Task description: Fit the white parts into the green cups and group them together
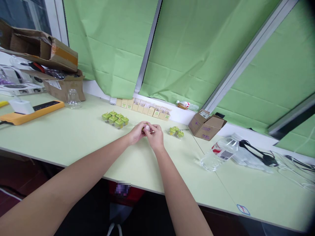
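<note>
My left hand (136, 132) and my right hand (155, 134) meet over the pale green table (73, 137), fingers pinched together on one small pale object (146, 127) held between them. A cluster of several small green items (115, 119) sits to the left of my hands. Two or three more green items (176, 131) lie to the right. A row of small cream boxes (144, 108) lines the wall behind.
A small brown cardboard box (206, 125) and a lying clear plastic bottle (218, 154) are at the right, with black cables (258, 154) beyond. At the left are a yellow power strip (31, 111), a clear glass dome (73, 99) and stacked cardboard boxes (41, 49).
</note>
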`<state>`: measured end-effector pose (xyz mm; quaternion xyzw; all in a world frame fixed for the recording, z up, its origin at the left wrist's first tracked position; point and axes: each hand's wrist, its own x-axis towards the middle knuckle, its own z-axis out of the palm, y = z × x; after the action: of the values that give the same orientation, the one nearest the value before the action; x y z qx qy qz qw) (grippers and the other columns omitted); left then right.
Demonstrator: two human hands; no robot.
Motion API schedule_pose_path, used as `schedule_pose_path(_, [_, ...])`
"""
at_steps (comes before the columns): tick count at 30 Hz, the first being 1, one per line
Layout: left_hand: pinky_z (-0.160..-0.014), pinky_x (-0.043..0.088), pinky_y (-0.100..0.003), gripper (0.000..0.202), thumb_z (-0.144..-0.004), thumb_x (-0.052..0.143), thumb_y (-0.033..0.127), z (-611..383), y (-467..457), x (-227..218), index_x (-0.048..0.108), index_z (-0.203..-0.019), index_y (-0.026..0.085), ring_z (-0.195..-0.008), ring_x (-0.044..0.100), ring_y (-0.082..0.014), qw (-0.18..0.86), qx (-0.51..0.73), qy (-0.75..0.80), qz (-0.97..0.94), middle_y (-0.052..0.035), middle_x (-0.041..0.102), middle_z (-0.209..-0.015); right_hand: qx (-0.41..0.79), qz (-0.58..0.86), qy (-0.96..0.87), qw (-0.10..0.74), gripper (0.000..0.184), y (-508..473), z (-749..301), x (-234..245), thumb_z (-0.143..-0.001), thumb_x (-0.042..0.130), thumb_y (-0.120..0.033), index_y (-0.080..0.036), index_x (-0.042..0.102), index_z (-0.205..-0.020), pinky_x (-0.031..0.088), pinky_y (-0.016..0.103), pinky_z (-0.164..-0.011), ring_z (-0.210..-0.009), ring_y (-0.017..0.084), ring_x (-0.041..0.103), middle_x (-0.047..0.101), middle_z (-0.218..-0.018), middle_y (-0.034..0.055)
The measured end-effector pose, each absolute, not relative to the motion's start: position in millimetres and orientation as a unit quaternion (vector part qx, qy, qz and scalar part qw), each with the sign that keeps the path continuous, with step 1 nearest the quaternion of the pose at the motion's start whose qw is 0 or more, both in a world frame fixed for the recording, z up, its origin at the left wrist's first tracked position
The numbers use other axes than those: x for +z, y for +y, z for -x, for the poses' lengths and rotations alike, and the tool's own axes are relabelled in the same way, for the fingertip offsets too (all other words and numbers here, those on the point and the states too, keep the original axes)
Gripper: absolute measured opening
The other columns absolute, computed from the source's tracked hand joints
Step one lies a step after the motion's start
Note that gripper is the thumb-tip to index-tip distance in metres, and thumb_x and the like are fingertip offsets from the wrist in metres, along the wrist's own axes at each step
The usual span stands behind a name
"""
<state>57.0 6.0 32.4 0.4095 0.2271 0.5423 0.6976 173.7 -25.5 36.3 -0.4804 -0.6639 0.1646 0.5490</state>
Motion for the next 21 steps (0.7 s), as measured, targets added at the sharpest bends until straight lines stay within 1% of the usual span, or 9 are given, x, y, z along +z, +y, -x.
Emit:
schedule_pose_path(3, [-0.061, 0.047, -0.024, 0.017, -0.077, 0.055, 0.023, -57.6, 9.9, 29.8, 0.061, -0.092, 0.017, -0.070, 0.061, -0.0152, 0.708, 0.538, 0.234, -0.393, -0.0038, 0.065, -0.079, 0.191, 0.485, -0.653, 0.549, 0.037, -22.8, -174.0, 35.6, -0.080, 0.065, -0.039, -0.027, 0.073, -0.114, 0.055, 0.030, -0.078, -0.086, 0.016, 0.059, 0.059, -0.109, 0.0069])
schedule_pose_path(5, [-0.054, 0.042, -0.023, 0.018, -0.076, 0.055, 0.023, -57.4, 12.4, 28.4, 0.061, -0.093, 0.018, -0.062, 0.057, -0.0135, 0.711, 0.540, 0.243, -0.380, -0.0030, 0.063, -0.076, 0.234, 0.494, -0.625, 0.558, 0.036, -19.5, -176.1, 35.1, -0.083, 0.060, -0.042, -0.026, 0.073, -0.112, 0.054, 0.030, -0.077, -0.087, 0.017, 0.060, 0.063, -0.111, 0.0067])
schedule_pose_path(7, [-0.051, 0.039, -0.023, 0.019, -0.075, 0.055, 0.022, -57.2, 13.8, 27.8, 0.060, -0.093, 0.018, -0.056, 0.053, -0.0122, 0.715, 0.538, 0.250, -0.370, -0.0024, 0.062, -0.073, 0.285, 0.500, -0.594, 0.562, 0.036, -17.0, -178.5, 35.0, -0.082, 0.059, -0.044, -0.024, 0.073, -0.109, 0.054, 0.031, -0.076, -0.086, 0.017, 0.061, 0.068, -0.109, 0.0055])
schedule_pose_path(10, [-0.050, 0.039, -0.023, 0.019, -0.075, 0.054, 0.020, -57.1, 14.1, 27.7, 0.060, -0.092, 0.018, -0.053, 0.050, -0.0114, 0.721, 0.528, 0.259, -0.365, -0.0019, 0.060, -0.071, 0.361, 0.498, -0.557, 0.559, 0.037, -16.9, -180.4, 35.3, -0.077, 0.064, -0.046, -0.024, 0.073, -0.105, 0.054, 0.031, -0.072, -0.085, 0.017, 0.063, 0.072, -0.104, 0.0042])
schedule_pose_path(14, [-0.050, 0.038, -0.024, 0.017, -0.073, 0.053, 0.019, -57.2, 15.2, 26.6, 0.060, -0.088, 0.017, -0.053, 0.049, -0.0122, 0.729, 0.518, 0.280, -0.350, -0.0021, 0.059, -0.068, 0.427, 0.473, -0.525, 0.565, 0.040, -19.9, -177.9, 33.9, -0.070, 0.073, -0.047, -0.022, 0.072, -0.102, 0.055, 0.031, -0.070, -0.086, 0.019, 0.066, 0.072, -0.106, 0.0057])
schedule_pose_path(18, [-0.047, 0.036, -0.025, 0.018, -0.071, 0.054, 0.020, -56.3, 17.8, 24.4, 0.061, -0.086, 0.017, -0.051, 0.051, -0.0140, 0.737, 0.509, 0.282, -0.345, -0.0029, 0.059, -0.065, 0.416, 0.456, -0.520, 0.591, 0.042, -18.1, -173.5, 27.8, -0.067, 0.077, -0.049, -0.020, 0.070, -0.097, 0.058, 0.035, -0.071, -0.081, 0.019, 0.068, 0.073, -0.099, 0.0073])
schedule_pose_path(21, [-0.046, 0.035, -0.026, 0.017, -0.070, 0.055, 0.021, -54.8, 18.3, 23.2, 0.061, -0.085, 0.017, -0.047, 0.049, -0.0136, 0.744, 0.498, 0.285, -0.343, -0.0023, 0.058, -0.062, 0.385, 0.464, -0.534, 0.592, 0.042, -14.2, -173.2, 22.1, -0.070, 0.074, -0.052, -0.019, 0.070, -0.095, 0.059, 0.035, -0.069, -0.076, 0.018, 0.067, 0.073, -0.096, 0.0068])
